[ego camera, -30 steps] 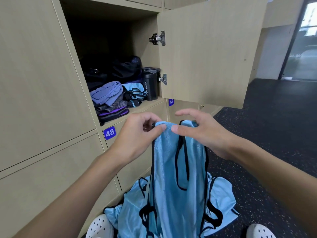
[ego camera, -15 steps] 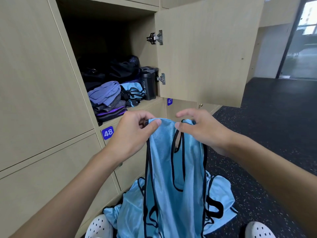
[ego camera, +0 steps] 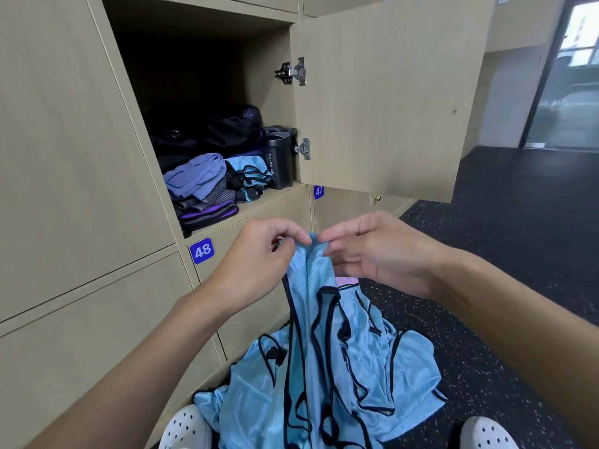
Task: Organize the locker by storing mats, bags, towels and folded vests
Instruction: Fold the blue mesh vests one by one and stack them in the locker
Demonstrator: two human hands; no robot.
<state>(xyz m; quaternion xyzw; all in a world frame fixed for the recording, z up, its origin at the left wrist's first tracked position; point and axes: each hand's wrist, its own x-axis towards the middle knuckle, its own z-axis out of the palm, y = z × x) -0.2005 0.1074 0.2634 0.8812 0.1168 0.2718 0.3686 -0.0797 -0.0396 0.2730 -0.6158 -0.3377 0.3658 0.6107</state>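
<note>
A light blue vest (ego camera: 311, 306) with black trim hangs in front of me, bunched narrow at the top. My left hand (ego camera: 259, 254) pinches its top edge and my right hand (ego camera: 372, 254) pinches the same edge just beside it, fingertips nearly touching. More blue vests (ego camera: 389, 384) lie heaped on the floor below. The open locker (ego camera: 201, 53) holds folded purple and grey towels (ego camera: 197, 183), a folded blue vest (ego camera: 248, 171), dark bags (ego camera: 227, 131) at the back and a black sport bottle (ego camera: 280, 160).
The locker door (ego camera: 382, 102) stands swung open to the right, above my hands. Closed lockers with labels 48 (ego camera: 201, 251) and 47 (ego camera: 319, 191) lie below. Dark speckled floor (ego camera: 518, 238) stretches right. White shoes (ego camera: 184, 429) frame the vest heap.
My hands have drawn together, gathering the vest's two shoulder straps into one narrow bunch. The vest hangs more crumpled than before.
</note>
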